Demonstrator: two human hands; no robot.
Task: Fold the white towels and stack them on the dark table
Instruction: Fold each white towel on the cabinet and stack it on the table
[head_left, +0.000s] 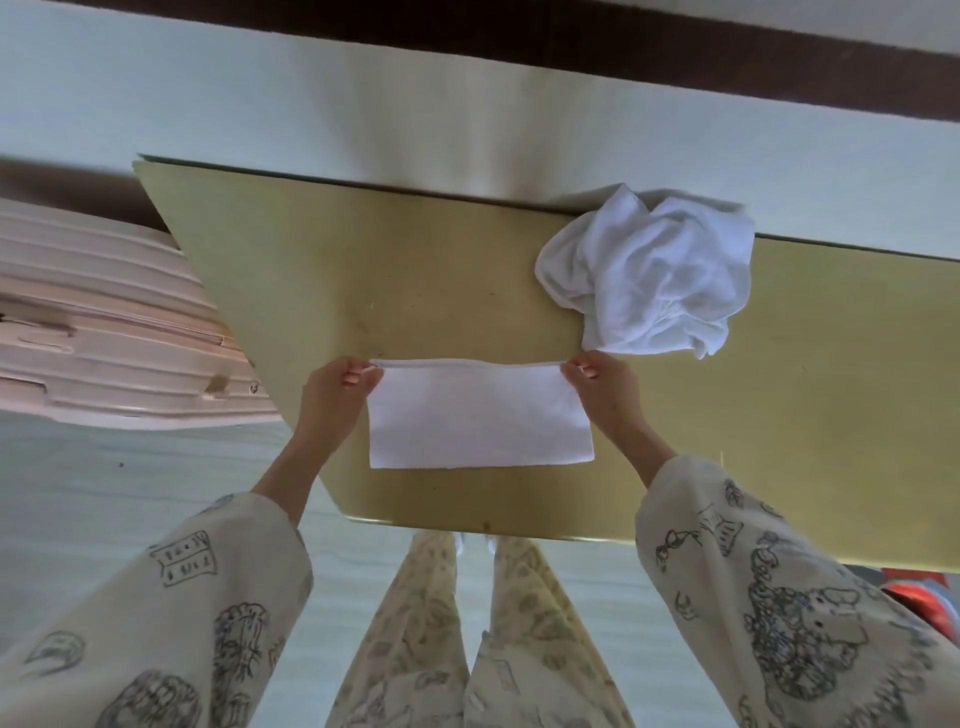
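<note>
A white towel (478, 415), folded into a flat rectangle, lies near the front edge of the olive-yellow table (363, 270). My left hand (337, 395) pinches its far left corner and my right hand (602, 389) pinches its far right corner, stretching the far edge straight. A crumpled heap of white towels (649, 275) sits at the table's far right, just beyond my right hand and apart from the flat towel.
A pink ribbed suitcase (104, 322) stands to the left of the table. A pale wall runs close behind the table's far edge. Something red-orange (930, 597) shows at the right edge, below the table. My legs stand at the table's front edge.
</note>
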